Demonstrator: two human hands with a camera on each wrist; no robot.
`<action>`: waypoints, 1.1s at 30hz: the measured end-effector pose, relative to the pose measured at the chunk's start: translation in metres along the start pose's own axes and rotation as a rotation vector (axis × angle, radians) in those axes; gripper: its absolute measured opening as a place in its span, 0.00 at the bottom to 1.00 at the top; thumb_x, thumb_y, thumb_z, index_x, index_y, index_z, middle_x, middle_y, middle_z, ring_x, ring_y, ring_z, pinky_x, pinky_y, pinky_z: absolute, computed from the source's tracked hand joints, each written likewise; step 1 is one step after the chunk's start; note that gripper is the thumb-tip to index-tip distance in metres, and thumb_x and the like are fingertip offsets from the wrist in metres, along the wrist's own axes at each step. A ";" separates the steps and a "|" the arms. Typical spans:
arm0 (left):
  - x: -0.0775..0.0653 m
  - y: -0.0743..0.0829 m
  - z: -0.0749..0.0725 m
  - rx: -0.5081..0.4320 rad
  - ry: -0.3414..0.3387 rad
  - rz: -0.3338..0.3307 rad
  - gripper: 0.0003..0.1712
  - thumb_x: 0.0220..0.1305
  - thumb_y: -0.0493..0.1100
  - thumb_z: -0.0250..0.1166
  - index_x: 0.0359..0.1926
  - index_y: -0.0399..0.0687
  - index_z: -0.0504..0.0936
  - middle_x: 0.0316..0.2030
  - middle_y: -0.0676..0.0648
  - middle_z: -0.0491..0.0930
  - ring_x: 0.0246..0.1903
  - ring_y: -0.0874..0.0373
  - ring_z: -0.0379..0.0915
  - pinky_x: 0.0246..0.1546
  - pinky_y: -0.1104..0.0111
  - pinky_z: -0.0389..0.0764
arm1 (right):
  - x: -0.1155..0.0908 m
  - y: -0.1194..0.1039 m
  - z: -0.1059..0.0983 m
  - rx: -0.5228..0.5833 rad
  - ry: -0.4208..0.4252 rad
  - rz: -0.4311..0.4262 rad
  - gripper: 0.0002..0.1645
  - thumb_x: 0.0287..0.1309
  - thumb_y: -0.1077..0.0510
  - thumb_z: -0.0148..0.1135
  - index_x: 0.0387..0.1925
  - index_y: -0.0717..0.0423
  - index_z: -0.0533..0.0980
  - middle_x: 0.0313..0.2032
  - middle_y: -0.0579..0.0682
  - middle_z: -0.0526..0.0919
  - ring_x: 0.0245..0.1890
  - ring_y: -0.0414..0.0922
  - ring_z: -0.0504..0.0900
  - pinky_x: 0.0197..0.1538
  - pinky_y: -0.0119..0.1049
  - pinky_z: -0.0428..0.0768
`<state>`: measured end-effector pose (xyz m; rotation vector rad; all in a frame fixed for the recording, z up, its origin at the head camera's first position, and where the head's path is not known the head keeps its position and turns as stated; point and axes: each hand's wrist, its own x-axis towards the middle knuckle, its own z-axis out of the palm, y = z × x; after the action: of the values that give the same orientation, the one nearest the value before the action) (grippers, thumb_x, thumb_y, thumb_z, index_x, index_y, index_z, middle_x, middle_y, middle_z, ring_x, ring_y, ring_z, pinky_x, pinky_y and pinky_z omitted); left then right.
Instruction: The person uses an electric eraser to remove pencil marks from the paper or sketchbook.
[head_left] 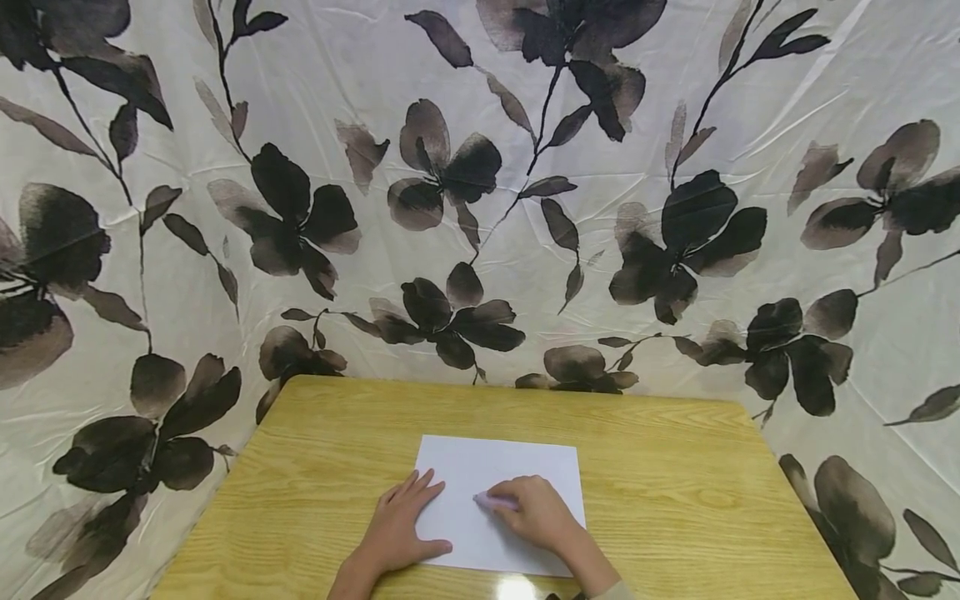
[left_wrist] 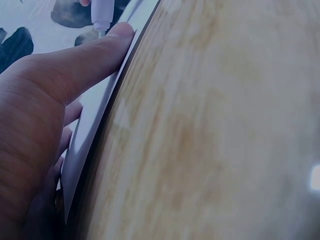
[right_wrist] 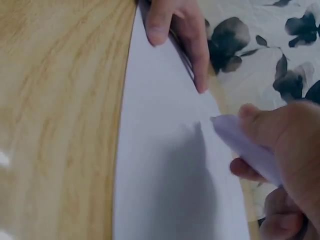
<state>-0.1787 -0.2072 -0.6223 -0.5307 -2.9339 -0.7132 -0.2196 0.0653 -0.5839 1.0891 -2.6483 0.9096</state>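
Note:
A white sheet of paper (head_left: 498,457) lies flat on the wooden table. My left hand (head_left: 401,523) rests on its left side, fingers spread and thumb on the paper near the front edge. In the left wrist view the thumb (left_wrist: 90,62) lies across the sheet. My right hand (head_left: 538,510) pinches a thick lavender pen (head_left: 498,501) over the middle of the sheet. Its narrow tip points left, close over the paper, and shows in the right wrist view on the pen (right_wrist: 245,147). No marks show on the paper.
The wooden table (head_left: 322,442) has light yellow grain and rounded back corners. A white cloth (head_left: 570,275) with dark flowers hangs behind it and along both sides. Light glares off the table's front, and a small dark object (head_left: 553,596) shows at the bottom edge.

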 end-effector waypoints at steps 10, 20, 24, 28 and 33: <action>0.000 -0.001 0.000 -0.005 0.016 0.003 0.53 0.44 0.77 0.65 0.67 0.53 0.72 0.70 0.45 0.61 0.70 0.42 0.52 0.60 0.41 0.55 | 0.000 0.005 -0.005 0.094 -0.079 0.090 0.08 0.51 0.55 0.73 0.36 0.45 0.86 0.35 0.35 0.85 0.38 0.34 0.83 0.42 0.34 0.80; 0.001 -0.002 0.003 -0.004 0.020 0.013 0.53 0.45 0.77 0.64 0.67 0.53 0.71 0.71 0.45 0.61 0.70 0.42 0.51 0.59 0.41 0.55 | 0.000 0.013 -0.004 0.210 -0.070 0.106 0.07 0.48 0.57 0.75 0.33 0.46 0.87 0.33 0.36 0.86 0.37 0.34 0.82 0.42 0.33 0.80; 0.000 -0.001 0.003 -0.006 0.007 0.006 0.53 0.45 0.78 0.64 0.67 0.53 0.71 0.71 0.46 0.60 0.70 0.42 0.51 0.60 0.41 0.54 | 0.001 0.015 -0.003 0.249 -0.070 0.105 0.06 0.48 0.55 0.76 0.32 0.45 0.87 0.32 0.34 0.85 0.36 0.33 0.82 0.42 0.32 0.79; -0.001 -0.002 0.003 -0.009 0.000 0.005 0.54 0.45 0.77 0.65 0.67 0.53 0.71 0.71 0.46 0.60 0.70 0.42 0.50 0.60 0.41 0.54 | 0.003 0.019 -0.001 0.275 -0.069 0.101 0.08 0.46 0.55 0.77 0.31 0.44 0.87 0.32 0.33 0.85 0.37 0.33 0.82 0.43 0.32 0.79; 0.000 -0.002 0.001 -0.008 0.007 0.007 0.53 0.45 0.77 0.65 0.68 0.54 0.71 0.71 0.46 0.60 0.70 0.43 0.50 0.60 0.41 0.53 | 0.006 0.021 0.000 0.310 -0.087 0.117 0.08 0.45 0.55 0.77 0.32 0.44 0.87 0.32 0.32 0.85 0.38 0.33 0.82 0.43 0.33 0.79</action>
<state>-0.1798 -0.2085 -0.6240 -0.5384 -2.9224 -0.7254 -0.2379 0.0736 -0.5923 1.0620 -2.7281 1.3623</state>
